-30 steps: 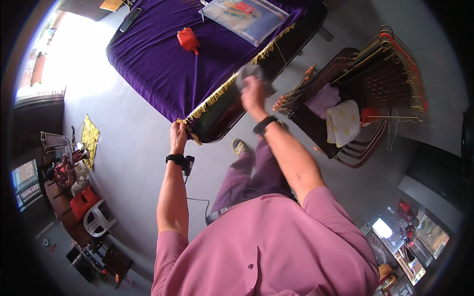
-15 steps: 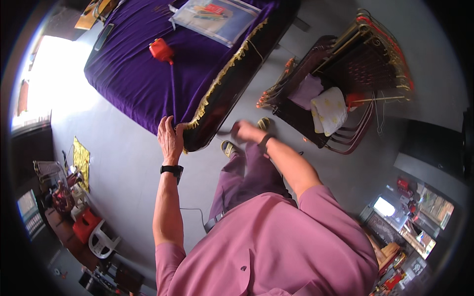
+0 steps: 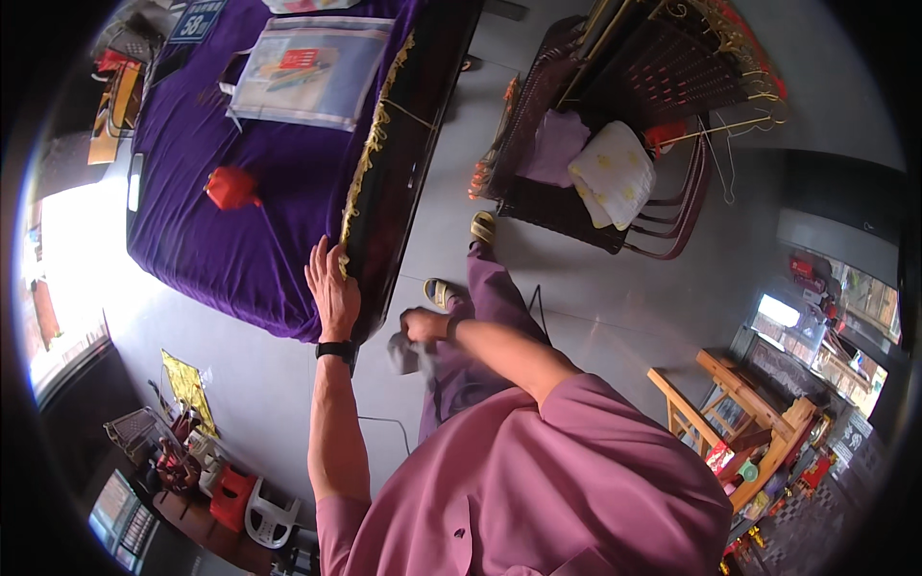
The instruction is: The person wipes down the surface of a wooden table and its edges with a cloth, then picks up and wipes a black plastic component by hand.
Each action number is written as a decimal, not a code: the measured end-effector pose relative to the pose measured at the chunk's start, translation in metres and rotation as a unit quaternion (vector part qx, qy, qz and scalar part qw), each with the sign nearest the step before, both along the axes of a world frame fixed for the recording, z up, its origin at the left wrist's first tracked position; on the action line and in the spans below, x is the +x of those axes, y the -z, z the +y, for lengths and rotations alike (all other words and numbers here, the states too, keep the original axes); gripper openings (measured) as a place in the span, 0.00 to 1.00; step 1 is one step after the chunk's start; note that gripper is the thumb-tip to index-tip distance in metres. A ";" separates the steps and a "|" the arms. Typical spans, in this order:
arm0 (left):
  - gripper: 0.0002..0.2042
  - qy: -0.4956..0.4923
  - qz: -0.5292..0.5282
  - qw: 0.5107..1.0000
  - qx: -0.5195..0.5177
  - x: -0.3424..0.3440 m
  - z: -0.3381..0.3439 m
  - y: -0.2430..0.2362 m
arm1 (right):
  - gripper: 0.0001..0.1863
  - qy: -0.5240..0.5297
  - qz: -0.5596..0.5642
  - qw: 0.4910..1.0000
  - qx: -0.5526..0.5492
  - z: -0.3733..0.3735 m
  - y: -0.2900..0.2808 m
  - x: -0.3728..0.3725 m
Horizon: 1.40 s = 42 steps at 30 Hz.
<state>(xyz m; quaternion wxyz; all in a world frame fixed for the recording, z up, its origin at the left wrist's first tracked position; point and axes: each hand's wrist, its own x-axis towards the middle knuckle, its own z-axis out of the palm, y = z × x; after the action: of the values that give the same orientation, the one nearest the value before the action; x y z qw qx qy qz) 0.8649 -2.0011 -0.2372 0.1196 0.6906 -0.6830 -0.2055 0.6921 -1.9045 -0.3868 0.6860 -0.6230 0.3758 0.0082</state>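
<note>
My left hand [image 3: 332, 291] rests on the near corner of a table draped in purple cloth [image 3: 182, 216], fingers stretched along the gold fringe [image 3: 359, 178]. Beside the table's dark side panel [image 3: 411, 206], at a lower height, my right hand [image 3: 423, 324] is closed on a grey cloth [image 3: 409, 355] that hangs below it. Motion smears this hand and the cloth. A small red pouch-like object [image 3: 231, 188] lies on the purple cover. Farther off on it is a flat, clear-fronted bag [image 3: 312, 72] with a printed picture.
To the right stands a dark woven chair [image 3: 557, 216] holding a folded white-and-yellow cloth [image 3: 615, 178] and a lilac cloth [image 3: 555, 146]. Red [image 3: 231, 497] and white plastic chairs [image 3: 271, 515] are at lower left. Wooden furniture [image 3: 744, 413] stands at lower right. A thin cable [image 3: 396, 422] lies on the floor.
My right hand has swung left and nearer to my body, bringing the grey cloth into plainer sight. My left hand stays at the table corner. The whole view has turned.
</note>
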 end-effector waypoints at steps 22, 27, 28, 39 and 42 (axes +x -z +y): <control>0.42 -0.025 -0.087 0.989 0.119 -0.034 -0.022 0.006 | 0.22 0.150 0.093 0.981 0.084 -0.154 0.039 -0.058; 0.42 -0.021 -0.094 0.989 0.113 -0.035 -0.024 0.005 | 0.10 0.441 0.110 0.885 0.099 -0.170 0.048 -0.063; 0.42 -0.021 -0.095 0.989 0.111 -0.034 -0.023 0.006 | 0.07 0.528 0.119 0.839 0.058 -0.199 0.041 -0.073; 0.36 0.015 0.048 0.996 0.071 -0.004 -0.002 -0.018 | 0.09 0.629 -0.059 0.757 0.169 -0.248 0.038 -0.072; 0.33 0.037 -0.100 0.993 0.045 0.025 0.044 -0.022 | 0.12 0.580 -0.014 0.793 0.188 -0.166 0.029 -0.029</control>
<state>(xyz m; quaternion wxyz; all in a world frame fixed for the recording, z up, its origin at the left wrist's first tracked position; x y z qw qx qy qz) 0.8895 -1.9569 -0.2148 0.0118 0.6869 -0.7066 -0.1697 0.6627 -2.0710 -0.4160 0.6706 -0.1473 0.6483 -0.3292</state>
